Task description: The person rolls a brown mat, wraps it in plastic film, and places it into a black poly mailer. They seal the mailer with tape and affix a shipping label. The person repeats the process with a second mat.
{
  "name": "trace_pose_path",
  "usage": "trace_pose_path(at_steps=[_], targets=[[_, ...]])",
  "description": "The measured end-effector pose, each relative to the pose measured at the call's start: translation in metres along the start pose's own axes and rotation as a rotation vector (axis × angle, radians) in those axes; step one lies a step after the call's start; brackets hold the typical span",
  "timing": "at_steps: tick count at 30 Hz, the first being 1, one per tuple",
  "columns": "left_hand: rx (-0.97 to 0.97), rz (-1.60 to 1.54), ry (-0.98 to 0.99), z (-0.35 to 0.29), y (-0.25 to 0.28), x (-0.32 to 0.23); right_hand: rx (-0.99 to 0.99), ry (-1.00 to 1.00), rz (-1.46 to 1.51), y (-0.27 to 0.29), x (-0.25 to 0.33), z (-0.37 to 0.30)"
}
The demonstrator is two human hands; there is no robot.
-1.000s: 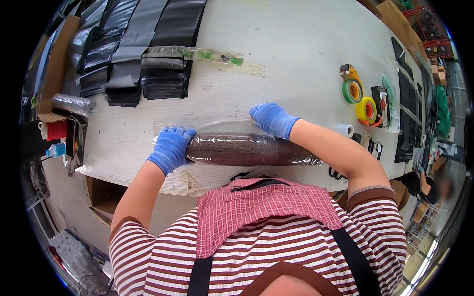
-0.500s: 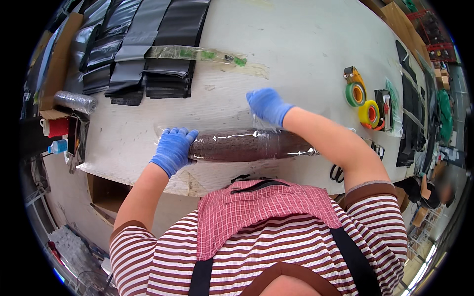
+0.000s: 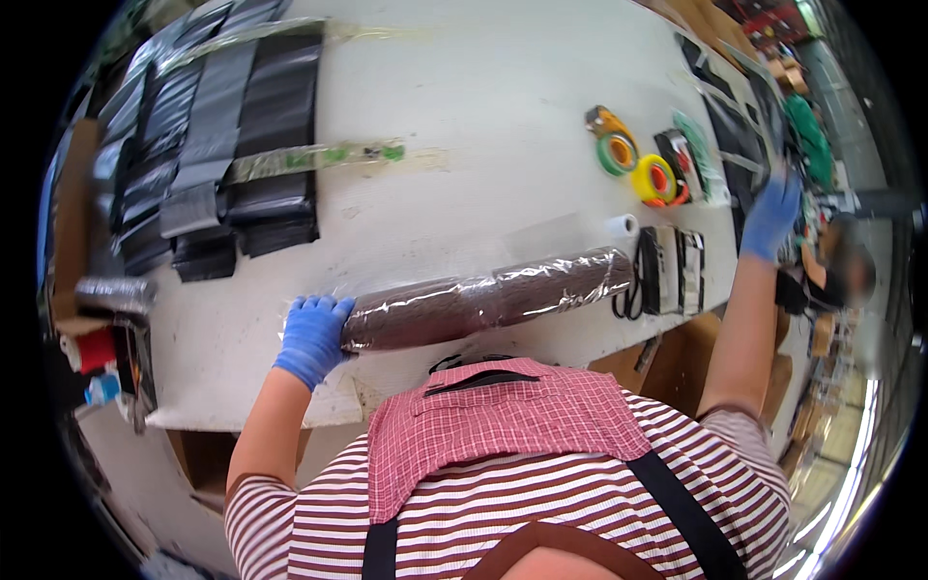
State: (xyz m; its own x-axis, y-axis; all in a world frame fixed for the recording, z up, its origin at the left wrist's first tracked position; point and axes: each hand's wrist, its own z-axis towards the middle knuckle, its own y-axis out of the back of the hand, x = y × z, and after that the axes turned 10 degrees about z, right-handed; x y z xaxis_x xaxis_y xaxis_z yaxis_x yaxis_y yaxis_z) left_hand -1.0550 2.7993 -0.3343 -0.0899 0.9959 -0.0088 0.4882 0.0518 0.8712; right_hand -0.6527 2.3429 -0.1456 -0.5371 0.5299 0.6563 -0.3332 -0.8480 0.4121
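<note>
My left grip (image 3: 311, 336) is pressing flat, fingers open, on the left end of the dark roll (image 3: 483, 300) wrapped in clear film, lying across the near edge of the white surface (image 3: 464, 106). My right grip (image 3: 770, 215) is reaching far right beyond the tape rolls (image 3: 633, 164), loosely open, holding nothing.

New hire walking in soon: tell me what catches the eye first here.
A long dark roll wrapped in clear film lies across the near edge of the white table, the blue-gloved left hand on its end. The right hand reaches far right, near the green and yellow tape rolls.
</note>
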Motion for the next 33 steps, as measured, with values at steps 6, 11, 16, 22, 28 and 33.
trace_pose_path(at_steps=[6,11,16,22,28,33], targets=[[-0.064,0.042,-0.062,-0.004,-0.007,0.000,0.668,-0.698,-0.657,0.198,-0.051,-0.367],[-0.071,0.010,-0.135,0.003,0.004,-0.002,1.317,-0.986,-0.568,0.204,-0.029,-0.481],[-0.012,0.057,-0.031,-0.013,-0.004,-0.002,1.235,-0.580,-0.376,0.092,-0.009,-0.320],[0.016,0.071,0.004,-0.011,0.002,-0.007,1.096,0.021,-0.024,-0.060,0.013,-0.236],[0.073,-0.014,0.046,-0.028,0.010,-0.001,1.416,-0.214,-0.365,-0.087,-0.020,-0.230],[0.154,-0.062,0.086,-0.015,0.013,0.006,1.015,-0.008,-0.335,-0.071,0.005,-0.238]])
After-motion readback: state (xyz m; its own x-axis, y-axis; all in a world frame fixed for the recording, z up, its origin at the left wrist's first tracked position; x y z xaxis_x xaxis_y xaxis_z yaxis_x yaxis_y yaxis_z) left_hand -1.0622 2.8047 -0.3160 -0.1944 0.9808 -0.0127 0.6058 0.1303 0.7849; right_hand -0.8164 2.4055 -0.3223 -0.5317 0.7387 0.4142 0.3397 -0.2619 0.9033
